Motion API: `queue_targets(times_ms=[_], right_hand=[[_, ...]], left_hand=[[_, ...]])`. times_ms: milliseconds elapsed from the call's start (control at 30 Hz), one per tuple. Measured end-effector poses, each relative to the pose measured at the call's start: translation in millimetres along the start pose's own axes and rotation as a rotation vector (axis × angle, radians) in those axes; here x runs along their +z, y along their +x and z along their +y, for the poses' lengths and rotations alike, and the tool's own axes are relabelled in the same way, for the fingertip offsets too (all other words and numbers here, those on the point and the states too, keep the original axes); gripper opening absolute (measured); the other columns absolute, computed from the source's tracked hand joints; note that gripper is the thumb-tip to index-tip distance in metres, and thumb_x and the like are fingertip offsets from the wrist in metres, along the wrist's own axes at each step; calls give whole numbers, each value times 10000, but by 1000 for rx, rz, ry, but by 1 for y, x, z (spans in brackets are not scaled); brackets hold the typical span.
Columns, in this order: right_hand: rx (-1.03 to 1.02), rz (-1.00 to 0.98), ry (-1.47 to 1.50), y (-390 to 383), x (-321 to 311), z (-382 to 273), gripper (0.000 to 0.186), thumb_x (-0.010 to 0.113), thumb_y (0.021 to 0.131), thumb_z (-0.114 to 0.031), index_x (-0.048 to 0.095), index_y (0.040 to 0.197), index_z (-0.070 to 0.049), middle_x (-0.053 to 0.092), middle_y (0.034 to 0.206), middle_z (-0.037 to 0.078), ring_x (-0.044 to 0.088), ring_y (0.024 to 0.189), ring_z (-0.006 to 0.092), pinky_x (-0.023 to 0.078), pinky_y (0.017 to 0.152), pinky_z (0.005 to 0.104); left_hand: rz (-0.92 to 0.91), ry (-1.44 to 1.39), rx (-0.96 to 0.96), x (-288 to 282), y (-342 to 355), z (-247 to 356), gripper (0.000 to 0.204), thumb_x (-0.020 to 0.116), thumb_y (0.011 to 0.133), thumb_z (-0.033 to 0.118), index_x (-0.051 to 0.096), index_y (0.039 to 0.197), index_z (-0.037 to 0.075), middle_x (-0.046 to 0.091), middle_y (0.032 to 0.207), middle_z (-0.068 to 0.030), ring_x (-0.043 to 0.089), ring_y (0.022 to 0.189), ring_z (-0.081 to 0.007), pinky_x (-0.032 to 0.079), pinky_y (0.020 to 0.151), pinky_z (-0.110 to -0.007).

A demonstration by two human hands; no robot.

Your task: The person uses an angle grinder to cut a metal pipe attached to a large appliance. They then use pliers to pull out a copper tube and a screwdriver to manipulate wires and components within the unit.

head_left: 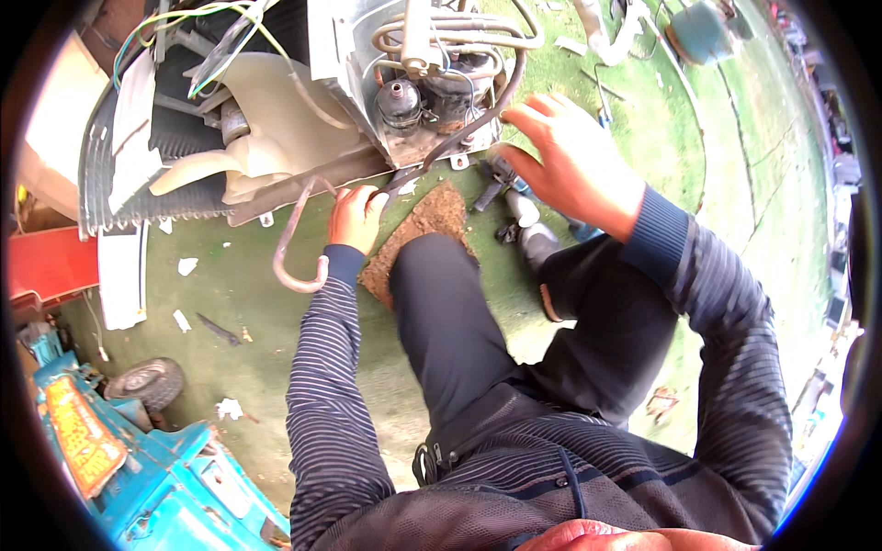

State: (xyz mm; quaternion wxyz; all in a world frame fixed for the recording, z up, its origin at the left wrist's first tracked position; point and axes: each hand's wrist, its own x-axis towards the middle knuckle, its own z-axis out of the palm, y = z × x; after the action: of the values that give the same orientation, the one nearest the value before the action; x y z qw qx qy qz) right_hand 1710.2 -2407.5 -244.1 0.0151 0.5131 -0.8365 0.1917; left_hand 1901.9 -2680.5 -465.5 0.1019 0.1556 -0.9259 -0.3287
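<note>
My left hand (356, 220) is closed around a bent tube, whose bare copper-coloured end (292, 241) curls back toward my left wrist. Beyond that hand a dark covered length of tube (455, 138) runs up past the compressor (459, 96) of an opened air conditioner outdoor unit (367, 101). My right hand (574, 161) is raised beside this dark length, fingers and thumb apart; whether the fingertips touch it I cannot tell. A pale fan blade (280, 101) lies at the unit's left. Coiled copper pipes (459, 35) stand over the compressor.
A rough brown slab (432, 216) lies by my left knee. A dark tool (491, 188) is partly hidden below my right hand. Left stand a red box (55, 264) and a turquoise machine (175, 477) with a rubber wheel (147, 384). A teal cylinder (700, 33) stands far right.
</note>
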Motion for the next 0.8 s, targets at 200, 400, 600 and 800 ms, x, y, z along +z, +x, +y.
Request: queue_targets(times_ms=[200, 400, 600, 800], right_hand=[[397, -347, 198, -119, -67, -8, 248, 737, 868, -172, 666, 1003, 23, 656, 839, 214, 662, 815, 405, 524, 738, 463], [650, -570, -20, -216, -64, 31, 279, 736, 855, -222, 689, 997, 13, 699, 894, 233, 689, 891, 405, 539, 797, 479], [663, -401, 38, -251, 48, 109, 283, 718, 854, -216, 682, 1007, 20, 695, 844, 214, 692, 845, 400, 544, 804, 478], [587, -399, -9, -225, 151, 145, 536, 822, 760, -351, 634, 1147, -31, 663, 1100, 214, 658, 1075, 379, 527, 930, 478]], left_hand=[[68, 0, 65, 24, 7, -26, 283, 623, 996, 316, 707, 991, 46, 712, 947, -132, 600, 954, -351, 478, 889, -457], [119, 44, 65, 35, 3, -27, 268, 617, 1005, 296, 710, 994, 44, 722, 971, -137, 617, 941, -338, 483, 886, -444], [192, -46, -1, 39, -5, -13, 255, 617, 1009, 224, 720, 1163, 49, 721, 1040, -145, 644, 1050, -286, 513, 889, -377], [370, -100, -55, 26, -38, 30, 221, 640, 972, 109, 692, 1148, -12, 741, 1005, -117, 687, 998, -246, 541, 871, -357]])
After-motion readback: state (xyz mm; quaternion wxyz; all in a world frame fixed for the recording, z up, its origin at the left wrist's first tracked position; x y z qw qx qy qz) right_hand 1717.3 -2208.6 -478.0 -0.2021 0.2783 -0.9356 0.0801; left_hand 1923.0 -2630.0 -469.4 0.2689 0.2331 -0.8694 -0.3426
